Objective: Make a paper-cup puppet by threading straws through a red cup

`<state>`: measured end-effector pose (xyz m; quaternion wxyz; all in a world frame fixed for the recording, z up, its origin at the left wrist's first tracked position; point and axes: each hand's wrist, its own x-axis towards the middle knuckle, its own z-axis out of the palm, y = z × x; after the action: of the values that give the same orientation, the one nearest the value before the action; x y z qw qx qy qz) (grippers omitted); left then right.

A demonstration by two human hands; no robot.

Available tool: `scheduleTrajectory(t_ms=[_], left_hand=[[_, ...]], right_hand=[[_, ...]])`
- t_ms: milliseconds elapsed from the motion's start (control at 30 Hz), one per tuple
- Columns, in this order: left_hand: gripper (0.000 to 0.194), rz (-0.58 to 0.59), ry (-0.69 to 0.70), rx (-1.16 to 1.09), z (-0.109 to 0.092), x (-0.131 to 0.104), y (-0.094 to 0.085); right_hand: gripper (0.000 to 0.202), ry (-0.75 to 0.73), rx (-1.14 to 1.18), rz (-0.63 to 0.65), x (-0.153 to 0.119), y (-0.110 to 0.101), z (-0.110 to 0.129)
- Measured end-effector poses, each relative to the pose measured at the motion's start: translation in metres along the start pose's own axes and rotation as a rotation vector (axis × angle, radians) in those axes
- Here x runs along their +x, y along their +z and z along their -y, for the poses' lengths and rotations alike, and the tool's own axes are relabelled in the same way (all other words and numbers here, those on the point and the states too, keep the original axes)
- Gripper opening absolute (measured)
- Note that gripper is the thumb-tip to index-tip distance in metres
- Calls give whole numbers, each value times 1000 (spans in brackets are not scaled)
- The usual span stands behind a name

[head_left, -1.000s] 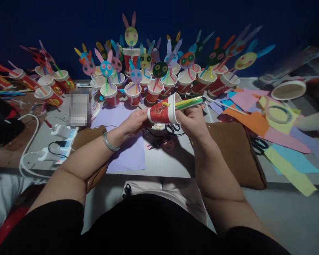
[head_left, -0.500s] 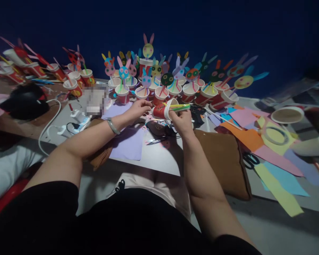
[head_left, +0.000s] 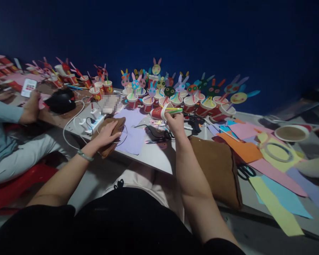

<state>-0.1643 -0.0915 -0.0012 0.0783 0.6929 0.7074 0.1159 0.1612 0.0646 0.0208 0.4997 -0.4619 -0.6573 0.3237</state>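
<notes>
Head view is showing many rabbit cups (head_left: 191,103) looking done. One red cup (head_left: 157,113) is tilting in front of them, the right hand (head_left: 176,124) gripping it and straws (head_left: 174,110); no face is showing, so it is seeming unfinished. The left hand (head_left: 108,134), earlier reaching beside it, is now resting, fingers stretched, on a brown pad (head_left: 107,150).

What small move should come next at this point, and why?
Probably turn the red cup upright with the right hand: it is tipped well over, colored straws jut from its mouth and might slip, and the left hand, on the brown pad, gives no support.
</notes>
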Motion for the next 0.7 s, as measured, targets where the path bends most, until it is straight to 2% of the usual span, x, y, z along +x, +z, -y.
scheduleTrajectory(t_ms=[133,300,400,500,700], left_hand=[[95,77,-57,-37,-4,10,9],[97,131,-159,14,-21,15,7],[94,108,-171,26,-27,13,6],[91,97,-150,15,-30,14,8],[90,50,-167,17,-33,21,13]], right_hand=[[25,-56,-59,90,3,-5,27],[17,-99,-121,244,12,-12,47],[12,-90,4,352,15,-14,44],[15,-4,91,430,15,-13,33],[17,100,166,496,11,-3,11]])
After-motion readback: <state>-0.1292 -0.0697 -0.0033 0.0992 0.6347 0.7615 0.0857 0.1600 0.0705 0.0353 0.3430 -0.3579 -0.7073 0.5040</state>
